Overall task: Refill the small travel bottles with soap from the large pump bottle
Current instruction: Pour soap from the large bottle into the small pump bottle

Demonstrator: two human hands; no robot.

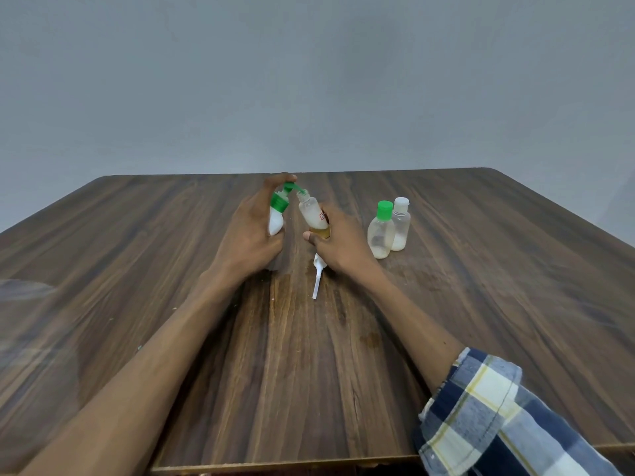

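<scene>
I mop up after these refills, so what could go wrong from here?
The pump bottle spout meets only the narrow mouth of the tilted travel bottle held in the right hand, so soap may run down its side. The left hand pressing the pump could nudge the spout off.

- The large pump bottle [276,219] is white with a green collar and green pump head, tilted so its spout points right to the mouth of an open bottle.
- That small travel bottle [313,214] is clear, uncapped, with a red label and amber liquid at the bottom, leaning left toward the spout.
- A green-capped travel bottle [380,231] stands upright on the tabletop to the right, clear, with a little pale liquid at its base.
- A white-capped travel bottle [400,225] stands just behind it, touching or nearly so, partly filled with white liquid.
</scene>
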